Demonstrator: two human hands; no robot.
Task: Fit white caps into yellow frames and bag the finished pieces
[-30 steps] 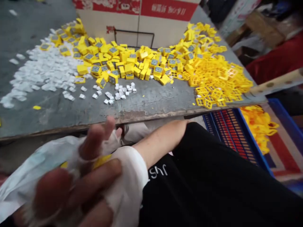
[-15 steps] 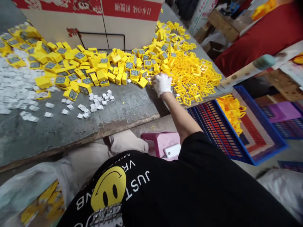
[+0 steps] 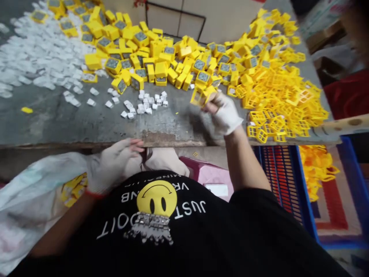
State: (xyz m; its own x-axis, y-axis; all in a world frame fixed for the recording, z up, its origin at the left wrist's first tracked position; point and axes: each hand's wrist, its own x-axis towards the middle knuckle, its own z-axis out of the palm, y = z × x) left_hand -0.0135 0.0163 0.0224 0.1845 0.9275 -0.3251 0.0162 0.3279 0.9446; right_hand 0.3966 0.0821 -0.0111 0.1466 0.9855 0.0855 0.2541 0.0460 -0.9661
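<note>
The right hand [image 3: 223, 111] is above the counter [image 3: 86, 123], its fingers pinched on yellow frames [image 3: 200, 96]. The left hand [image 3: 113, 163] hangs by the counter edge above a bag [image 3: 31, 200], fingers loosely apart, holding nothing.

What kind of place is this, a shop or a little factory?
Probably a small assembly workshop. A worn grey table holds heaps of yellow plastic boxes, open yellow frames and small white pieces. The gloved right hand holds yellow parts.
</note>
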